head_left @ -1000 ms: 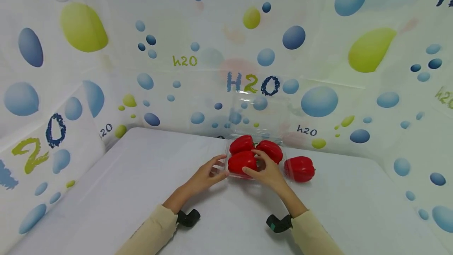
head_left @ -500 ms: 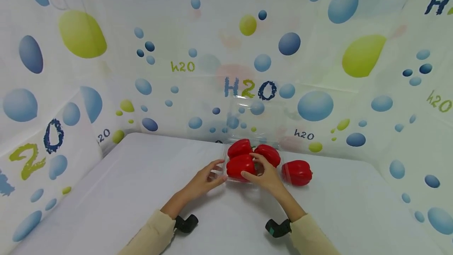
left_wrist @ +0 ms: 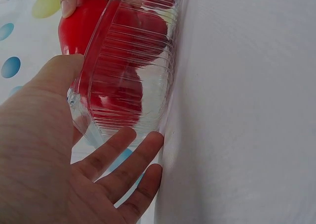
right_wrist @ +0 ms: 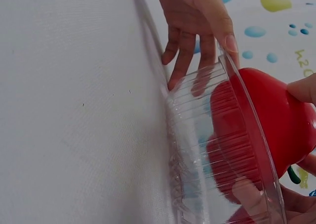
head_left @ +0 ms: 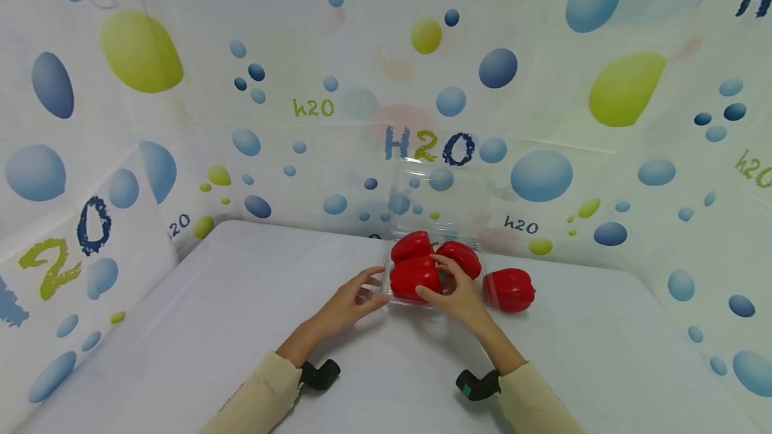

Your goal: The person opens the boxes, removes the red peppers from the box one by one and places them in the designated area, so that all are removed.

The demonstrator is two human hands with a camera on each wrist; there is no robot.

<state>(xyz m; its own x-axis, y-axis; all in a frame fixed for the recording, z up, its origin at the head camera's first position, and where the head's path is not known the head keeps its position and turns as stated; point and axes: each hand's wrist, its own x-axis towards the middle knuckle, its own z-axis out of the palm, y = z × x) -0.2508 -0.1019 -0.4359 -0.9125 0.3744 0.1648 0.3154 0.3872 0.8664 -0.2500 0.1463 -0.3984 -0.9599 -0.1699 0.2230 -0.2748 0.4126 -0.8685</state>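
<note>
Presumably for steadiness, the box (left_wrist: 131, 51) by the far edge of the surface (head_left: 389, 367) is touched by the left hand (head_left: 340, 303), fingers extended; inside, the front pepper (head_left: 413, 278) is gripped by the right hand (head_left: 461, 296).

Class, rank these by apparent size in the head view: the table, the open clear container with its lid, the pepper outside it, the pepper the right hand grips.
1. Table
2. Open clear container
3. Outside pepper and gripped pepper: look alike, so unranked
</note>
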